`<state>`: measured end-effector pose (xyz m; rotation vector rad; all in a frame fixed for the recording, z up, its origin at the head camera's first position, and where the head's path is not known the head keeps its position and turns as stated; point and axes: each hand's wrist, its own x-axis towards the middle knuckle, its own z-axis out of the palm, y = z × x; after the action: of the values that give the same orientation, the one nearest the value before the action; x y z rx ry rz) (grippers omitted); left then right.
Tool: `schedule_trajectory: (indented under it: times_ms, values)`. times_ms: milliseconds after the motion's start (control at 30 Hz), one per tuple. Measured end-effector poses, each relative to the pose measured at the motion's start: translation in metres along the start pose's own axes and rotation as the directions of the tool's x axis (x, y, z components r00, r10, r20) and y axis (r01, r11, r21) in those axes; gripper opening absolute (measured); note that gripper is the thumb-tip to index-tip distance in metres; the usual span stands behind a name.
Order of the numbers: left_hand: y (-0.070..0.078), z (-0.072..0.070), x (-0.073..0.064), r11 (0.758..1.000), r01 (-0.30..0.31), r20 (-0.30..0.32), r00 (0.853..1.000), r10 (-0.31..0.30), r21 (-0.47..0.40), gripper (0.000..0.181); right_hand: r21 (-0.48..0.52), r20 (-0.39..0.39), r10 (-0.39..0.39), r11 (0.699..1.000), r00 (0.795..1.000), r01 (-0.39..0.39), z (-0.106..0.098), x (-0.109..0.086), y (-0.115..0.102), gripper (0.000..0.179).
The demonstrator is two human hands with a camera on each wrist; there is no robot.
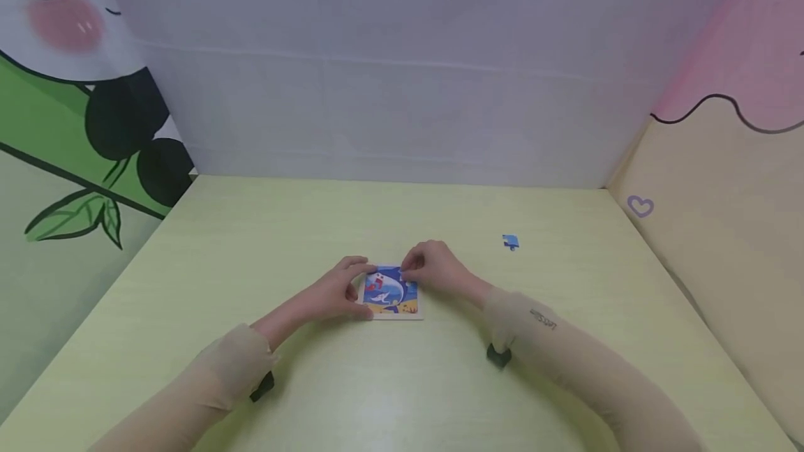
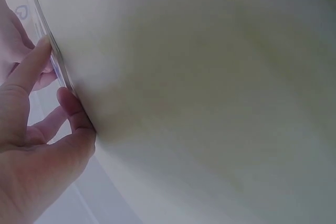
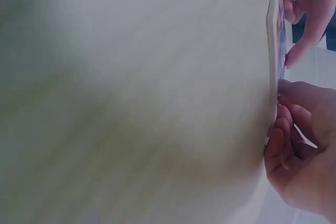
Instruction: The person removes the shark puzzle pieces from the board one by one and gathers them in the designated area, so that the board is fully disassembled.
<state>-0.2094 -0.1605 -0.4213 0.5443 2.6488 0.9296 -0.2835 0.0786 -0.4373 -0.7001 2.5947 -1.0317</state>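
Note:
A small square jigsaw puzzle (image 1: 386,295) with a whale picture lies flat on the table in a pale frame. My left hand (image 1: 336,291) holds its left side, thumb at the near corner and fingers at the far corner. At the upper right corner my right hand (image 1: 436,269) pinches a puzzle piece with thumb and index finger; the fingertips hide most of that piece. Both wrist views show the board edge-on, with the left hand (image 2: 52,145) along one side and the right hand (image 3: 304,145) at another.
A loose blue puzzle piece (image 1: 511,242) lies on the table (image 1: 314,222) to the right, beyond the right hand. A pale wall sheet (image 1: 402,110) rises behind the table. Printed panels stand at the left (image 1: 75,152) and right (image 1: 722,229).

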Motion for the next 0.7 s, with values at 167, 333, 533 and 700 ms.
schedule_trajectory:
  times_ms: [167,333,533,700]
  values:
    - [0.0017,-0.0018,-0.0005,1.0,-0.011,0.0,1.0,0.011,-0.006,0.08,-0.022,0.022,0.012,1.0,1.0,-0.011,0.0001,0.0038,-0.0034,0.007]
    - [0.002,-0.0012,-0.0006,1.0,0.002,0.001,1.0,-0.002,-0.016,0.08,-0.04,0.015,0.005,0.999,1.0,-0.004,0.0027,0.0048,-0.0029,0.006]
    - [0.0029,-0.0007,0.0,1.0,0.018,0.005,1.0,-0.018,-0.009,0.081,-0.064,-0.006,-0.023,0.998,1.0,0.022,0.0048,0.004,-0.0016,0.005]
    - [0.0044,-0.0022,-0.0001,1.0,0.019,0.005,1.0,-0.019,-0.003,0.08,-0.062,-0.026,-0.04,0.997,0.999,0.038,0.0038,0.0029,-0.0047,0.005]
